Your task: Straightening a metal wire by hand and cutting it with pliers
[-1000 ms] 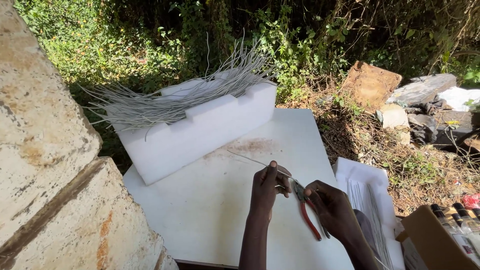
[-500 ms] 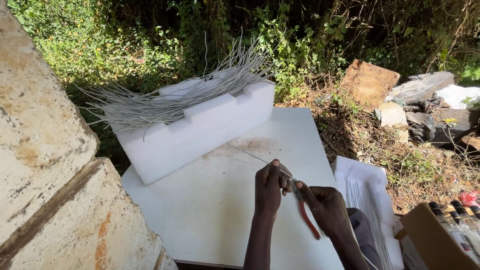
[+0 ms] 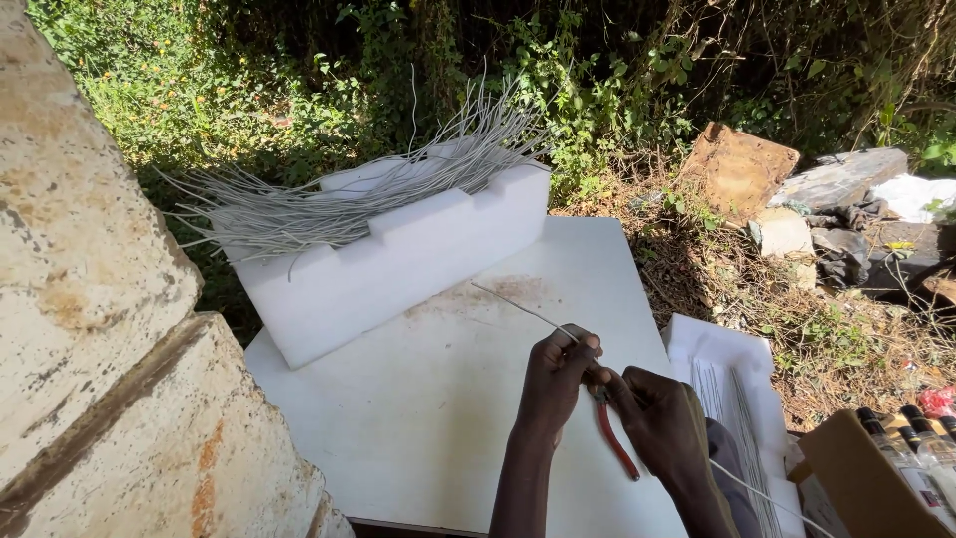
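— White foam everywhere, by the look of it. What are the hands busy with?

— Both meet over the white board (image 3: 418, 418), low and a little right of middle. The left hand (image 3: 554, 384) is curled with its fingertips pinching a thin grey wire (image 3: 523, 310), which runs from the fingers out toward ten o'clock, lying just above the board.

— And the other hand?

— The right hand (image 3: 665, 426) sits at three o'clock of the left, touching it, closed around a pair of red-handled pliers (image 3: 614, 442). One red handle sticks out below the palm toward six o'clock. The plier nose is hidden between the two hands, so I cannot tell whether it bites the wire.

— Where is the rest of the wire?

— At eleven o'clock from the hands stands a stepped white foam block (image 3: 398, 264), upright on the far part of the board. A thick bundle of grey wires (image 3: 368, 194) lies across its top, the ends fanning out at both sides.

— Anything else close by?

— At three o'clock of the right hand, a white foam tray (image 3: 722, 364) holding a few straight wire lengths. A cardboard box (image 3: 866, 478) with small bottles sits at four o'clock. A rough stone wall (image 3: 90, 299) fills the nine o'clock side, and green bushes (image 3: 299, 80) stand at twelve.
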